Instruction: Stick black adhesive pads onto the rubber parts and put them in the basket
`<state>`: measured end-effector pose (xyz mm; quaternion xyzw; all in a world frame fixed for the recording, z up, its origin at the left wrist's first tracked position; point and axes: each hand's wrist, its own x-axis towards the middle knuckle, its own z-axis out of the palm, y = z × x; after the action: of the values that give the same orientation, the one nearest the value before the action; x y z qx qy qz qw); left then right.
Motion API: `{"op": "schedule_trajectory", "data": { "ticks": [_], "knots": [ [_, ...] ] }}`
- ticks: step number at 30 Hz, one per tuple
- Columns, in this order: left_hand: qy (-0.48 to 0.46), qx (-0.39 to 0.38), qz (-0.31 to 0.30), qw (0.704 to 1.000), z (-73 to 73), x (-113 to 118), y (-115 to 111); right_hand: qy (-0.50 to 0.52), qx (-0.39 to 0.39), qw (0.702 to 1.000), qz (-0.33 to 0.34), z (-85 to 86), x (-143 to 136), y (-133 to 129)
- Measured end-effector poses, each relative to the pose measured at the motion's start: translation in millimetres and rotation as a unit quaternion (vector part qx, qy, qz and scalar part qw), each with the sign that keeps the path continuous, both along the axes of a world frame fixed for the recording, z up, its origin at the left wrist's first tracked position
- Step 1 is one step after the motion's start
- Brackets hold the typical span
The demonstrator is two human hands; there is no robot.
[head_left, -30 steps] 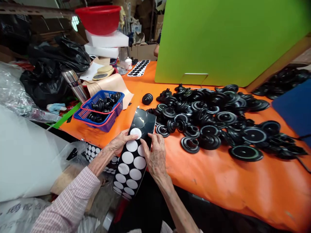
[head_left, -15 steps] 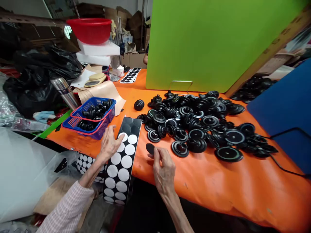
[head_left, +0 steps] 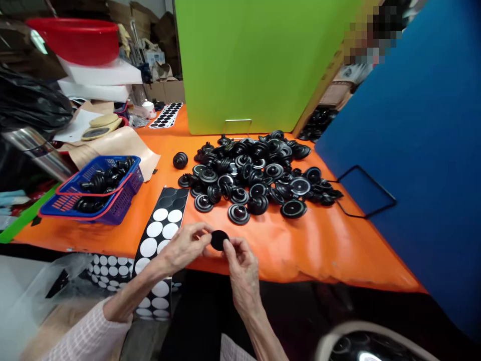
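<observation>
"Where is the thin, round, black disc [head_left: 219, 240] sitting?"

"It's hovering by the near edge of the orange-covered table [head_left: 319, 245]. The right hand [head_left: 243, 276] is pinching its right side; the left hand's [head_left: 184, 248] fingertips are touching its left edge, though I can't tell if they're gripping."

"What's looking risky?"

"Only its rim is being held, so uneven pulling could be creasing it or slipping it loose. The long black strip with white circles [head_left: 154, 229] is hanging over that edge beneath the left forearm; a dragging arm could be shifting it."

Held disc [head_left: 220, 240]: 1 pc.
Basin [head_left: 75, 44]: 1 pc.
Flask [head_left: 42, 153]: 1 pc.
Foam blocks [head_left: 107, 73]: 2 pcs.
Panels [head_left: 240, 60]: 2 pcs.
Black parts [head_left: 238, 214]: many, exact no. hidden by overlap.
</observation>
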<state>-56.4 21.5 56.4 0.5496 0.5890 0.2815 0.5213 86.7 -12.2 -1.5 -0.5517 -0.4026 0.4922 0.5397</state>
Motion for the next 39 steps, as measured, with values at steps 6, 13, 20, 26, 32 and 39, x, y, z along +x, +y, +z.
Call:
{"op": "schedule_trajectory", "data": {
  "ticks": [6,13,20,26,32,39],
  "knots": [
    [0.167,0.22,-0.035,0.96,-18.9,63.1,47.6,0.008,-0.014,0.999,-0.04,0.1,39.0,-8.2],
    [0.085,0.185,-0.05,0.978,-32.6,74.2,62.7,-0.021,-0.044,0.999,0.01,8.9,67.1,-24.7],
    [-0.356,-0.181,0.129,0.908,-16.7,18.9,3.5,-0.055,0.004,0.996,0.074,9.9,55.7,-25.7],
    [-0.367,-0.138,0.135,0.91,-21.8,4.7,-31.7,0.021,-0.044,0.994,0.094,22.2,37.0,-21.1],
    [-0.379,-0.124,0.121,0.909,-27.0,-3.6,-45.0,0.065,-0.058,0.993,0.078,21.1,25.0,-14.9],
    [-0.39,-0.12,0.103,0.907,-31.1,-5.8,-50.7,0.029,-0.035,0.998,0.042,9.8,5.0,-16.5]
  ]
}}
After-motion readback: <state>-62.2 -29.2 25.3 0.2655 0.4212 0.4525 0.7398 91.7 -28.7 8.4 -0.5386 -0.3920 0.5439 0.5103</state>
